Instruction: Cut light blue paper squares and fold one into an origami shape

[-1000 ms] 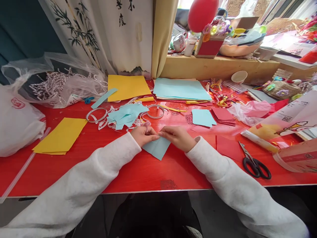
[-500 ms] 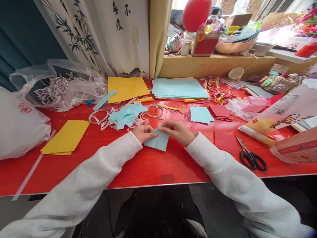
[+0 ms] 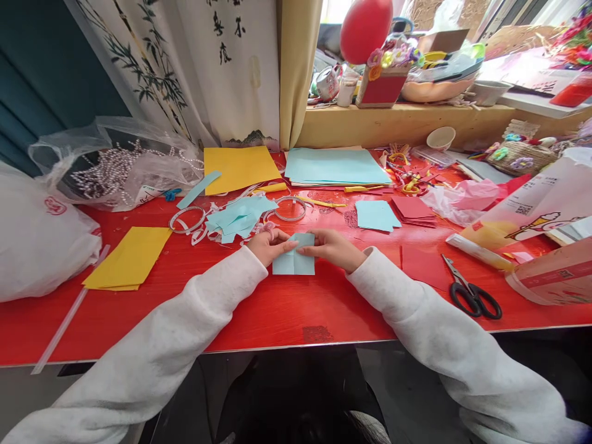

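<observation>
Between my two hands is a light blue square of paper (image 3: 295, 264) with crossing crease lines, held just above the red table. My left hand (image 3: 272, 245) pinches its left side, thumb on top. On the right side, my right hand (image 3: 333, 248) grips it the same way, thumb lying over the paper and fingers behind. Just beyond my left hand lies a loose heap of light blue paper scraps (image 3: 238, 217). A small stack of light blue squares (image 3: 377, 215) sits past my right hand, beside a stack of red squares (image 3: 413, 211).
Black-handled scissors (image 3: 472, 290) and a red paper sheet (image 3: 423, 266) lie to the right. Yellow paper strips (image 3: 129, 259) and a white plastic bag (image 3: 46, 240) are at left. Larger yellow (image 3: 240, 169) and blue sheets (image 3: 337, 166) lie at the back. Rolls of tape (image 3: 290, 208) sit among scraps.
The blue square has turned from tilted to straight and now faces me opened out, showing its creases. Both hands stay in nearly the same place.
</observation>
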Motion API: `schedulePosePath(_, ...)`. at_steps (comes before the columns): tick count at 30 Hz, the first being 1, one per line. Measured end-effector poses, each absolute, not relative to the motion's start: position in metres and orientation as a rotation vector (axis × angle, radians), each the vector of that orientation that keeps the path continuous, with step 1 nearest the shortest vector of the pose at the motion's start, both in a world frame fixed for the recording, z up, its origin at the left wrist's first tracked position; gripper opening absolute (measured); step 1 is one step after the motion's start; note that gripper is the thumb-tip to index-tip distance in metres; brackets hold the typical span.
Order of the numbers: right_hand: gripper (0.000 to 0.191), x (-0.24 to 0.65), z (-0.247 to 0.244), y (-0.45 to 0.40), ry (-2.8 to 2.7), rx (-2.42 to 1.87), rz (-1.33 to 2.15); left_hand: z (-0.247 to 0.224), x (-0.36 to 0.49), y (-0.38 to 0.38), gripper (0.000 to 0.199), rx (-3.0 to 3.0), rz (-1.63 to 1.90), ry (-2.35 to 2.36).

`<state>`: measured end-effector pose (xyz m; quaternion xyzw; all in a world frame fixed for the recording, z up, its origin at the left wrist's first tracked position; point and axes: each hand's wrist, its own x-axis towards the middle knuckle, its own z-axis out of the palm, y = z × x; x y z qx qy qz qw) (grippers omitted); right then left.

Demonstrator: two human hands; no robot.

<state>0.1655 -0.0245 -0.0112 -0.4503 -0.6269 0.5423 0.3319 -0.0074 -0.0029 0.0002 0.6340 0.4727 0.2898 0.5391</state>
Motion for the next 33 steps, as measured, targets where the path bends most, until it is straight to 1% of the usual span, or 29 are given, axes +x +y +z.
schedulePosePath(7, 0.036, 0.157, -0.005, -0.03, -1.401, -1.213, 1.568, -0.006, -0.012, 0.0, 0.036, 1.664, 0.786, 1.256)
schedulePosePath(10, 0.027, 0.151, -0.005, -0.033, -1.392, -1.199, 1.675, -0.007, -0.011, 0.001, 0.036, 1.656, 0.82, 1.267)
schedulePosePath(13, 0.02, 0.147, -0.005, -0.035, -1.308, -1.163, 1.739, -0.005, -0.011, 0.003, 0.036, 1.629, 0.796, 1.181)
schedulePosePath(16, 0.018, 0.148, -0.004, -0.035, -1.251, -1.183, 1.71, -0.002, -0.012, 0.004, 0.035, 1.601, 0.748, 1.128)
schedulePosePath(23, 0.024, 0.151, -0.01, -0.032, -1.368, -1.176, 1.579, -0.004, -0.011, 0.001, 0.036, 1.578, 0.732, 1.157)
schedulePosePath(33, 0.031, 0.153, -0.008, -0.032, -1.322, -1.262, 1.539, -0.005, -0.014, 0.004, 0.034, 1.655, 0.738, 1.163)
